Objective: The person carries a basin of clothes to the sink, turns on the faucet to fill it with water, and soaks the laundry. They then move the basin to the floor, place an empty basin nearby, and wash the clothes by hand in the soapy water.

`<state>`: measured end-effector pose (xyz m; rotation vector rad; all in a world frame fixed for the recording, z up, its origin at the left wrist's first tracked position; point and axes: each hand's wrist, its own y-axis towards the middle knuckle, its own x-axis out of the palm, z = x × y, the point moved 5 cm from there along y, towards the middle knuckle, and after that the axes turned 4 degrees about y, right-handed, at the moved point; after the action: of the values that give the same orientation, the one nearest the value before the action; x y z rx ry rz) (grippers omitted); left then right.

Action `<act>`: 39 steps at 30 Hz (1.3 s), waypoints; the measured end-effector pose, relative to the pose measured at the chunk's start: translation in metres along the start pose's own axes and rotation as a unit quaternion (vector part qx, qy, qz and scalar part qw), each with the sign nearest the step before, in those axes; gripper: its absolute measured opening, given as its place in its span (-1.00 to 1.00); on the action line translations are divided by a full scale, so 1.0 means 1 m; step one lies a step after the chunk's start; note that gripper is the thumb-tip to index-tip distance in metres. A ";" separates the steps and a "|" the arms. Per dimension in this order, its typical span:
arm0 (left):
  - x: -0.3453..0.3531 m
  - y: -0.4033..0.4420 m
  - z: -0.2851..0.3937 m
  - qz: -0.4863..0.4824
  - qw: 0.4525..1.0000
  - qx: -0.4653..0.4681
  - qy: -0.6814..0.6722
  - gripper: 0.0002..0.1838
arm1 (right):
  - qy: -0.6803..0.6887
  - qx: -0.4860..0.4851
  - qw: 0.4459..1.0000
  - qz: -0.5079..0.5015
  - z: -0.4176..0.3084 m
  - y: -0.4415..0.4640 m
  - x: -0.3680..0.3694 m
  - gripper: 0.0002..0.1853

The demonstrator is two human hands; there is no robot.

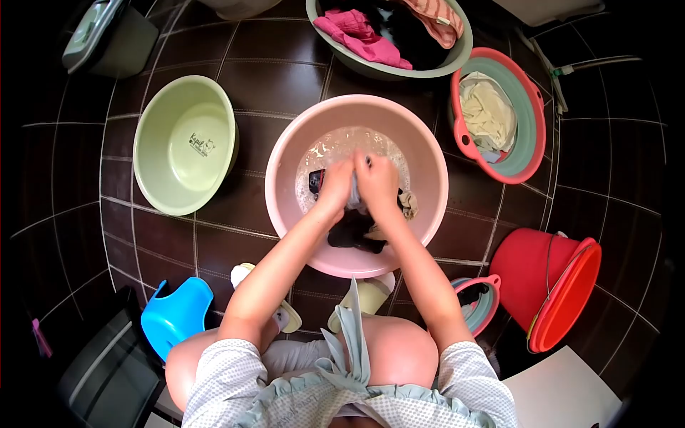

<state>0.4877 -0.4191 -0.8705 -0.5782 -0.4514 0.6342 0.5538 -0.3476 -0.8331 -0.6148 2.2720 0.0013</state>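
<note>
Both hands are close together over a pink basin (291, 135) that holds soapy water. My left hand (337, 187) is closed on a light grey cloth (354, 194), and my right hand (378, 182) is closed on the same cloth from the other side. Most of the cloth is hidden between the fingers. Below the hands, dark wet clothing (351, 232) lies in the basin. A black item with a red edge (315, 182) floats at the left, and a beige patterned piece (408, 205) shows at the right.
A green basin (178, 167) stands left. A grey-green basin (464, 53) with clothes is at the top. Right are a red-rimmed tub (526, 153) with cream cloth, a red bucket (528, 274) and a small tub (492, 296). A blue plastic item (175, 314) sits lower left.
</note>
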 end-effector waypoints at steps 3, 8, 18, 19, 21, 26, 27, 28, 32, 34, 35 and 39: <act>-0.003 -0.001 0.003 -0.025 0.999 -0.031 0.010 -0.62 | 0.028 -0.012 0.999 0.020 -0.004 -0.008 -0.004 -0.56; -0.008 -0.005 0.003 0.022 0.999 -0.046 -0.014 -0.66 | -0.014 -0.072 0.997 0.022 -0.018 -0.015 -0.002 -0.53; 0.004 -0.022 0.011 -0.044 0.992 -0.100 -0.061 -0.73 | -0.059 -0.085 0.993 0.055 -0.019 -0.010 -0.010 -0.56; 0.006 -0.021 0.013 -0.064 0.994 -0.083 -0.044 -0.72 | -0.047 -0.089 0.993 0.055 -0.021 -0.011 -0.011 -0.56; -0.002 -0.019 0.015 -0.037 0.996 -0.077 0.000 -0.71 | -0.021 -0.094 0.994 0.048 -0.031 -0.023 -0.014 -0.56; -0.001 -0.012 0.004 0.037 0.999 -0.005 -0.010 -0.70 | -0.016 -0.124 0.991 0.045 -0.020 -0.020 -0.011 -0.61; 0.009 -0.016 0.009 0.029 0.998 0.052 0.001 -0.70 | 0.017 -0.072 0.996 0.048 -0.006 -0.004 -0.012 -0.60; 0.014 -0.020 0.017 0.005 0.998 0.057 0.021 -0.69 | 0.058 -0.031 0.997 0.033 -0.003 0.000 -0.018 -0.60; 0.001 -0.001 0.013 -0.026 0.995 0.024 -0.096 -0.69 | 0.094 -0.162 0.980 0.073 -0.040 -0.043 -0.025 -0.61; 0.004 -0.010 0.015 -0.003 0.997 -0.006 -0.082 -0.70 | 0.045 -0.127 0.990 0.050 -0.036 -0.032 -0.022 -0.60; 0.007 -0.018 0.016 0.024 0.998 -0.015 -0.049 -0.70 | 0.011 -0.106 0.993 0.049 -0.028 -0.020 -0.017 -0.60; 0.008 -0.016 0.017 -0.032 0.999 0.004 -0.005 -0.71 | 0.026 -0.057 0.995 0.083 -0.032 -0.017 -0.024 -0.59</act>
<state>0.4907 -0.4179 -0.8460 -0.5509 -0.4747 0.5771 0.5533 -0.3581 -0.7917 -0.4870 2.3801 0.1998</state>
